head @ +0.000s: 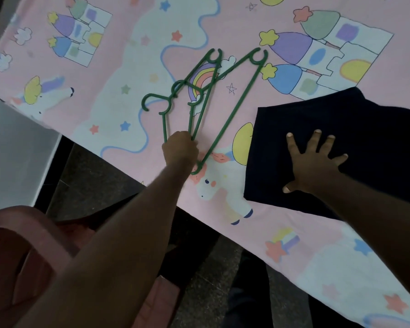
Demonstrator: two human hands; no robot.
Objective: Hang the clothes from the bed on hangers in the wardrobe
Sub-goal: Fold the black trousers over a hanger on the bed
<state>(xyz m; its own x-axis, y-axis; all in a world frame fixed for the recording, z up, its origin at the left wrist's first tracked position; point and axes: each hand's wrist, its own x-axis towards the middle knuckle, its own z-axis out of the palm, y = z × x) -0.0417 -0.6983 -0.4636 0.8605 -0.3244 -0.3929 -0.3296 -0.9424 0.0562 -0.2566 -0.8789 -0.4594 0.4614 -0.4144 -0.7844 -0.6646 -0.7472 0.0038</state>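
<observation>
On the bed's near edge, the left fingers (187, 141) are clenched round the near ends of a bunch of green hangers (230, 114), the left hand (180, 149) a tight fist over the spot where they meet. Out from that fist they fan flat across the pink unicorn sheet (109, 74), hooks pointing away (they overlap, so the count is hard to call). Over to the other side: fingers (316, 138) straight and spread wide, right hand (314, 163) pressed palm-down on a dark navy garment (365, 124) laid flat on the sheet, near the hangers but not touching them. Off the bed, a pink plastic chair (21, 235) sits under the left forearm, on dark floor (92, 183).
</observation>
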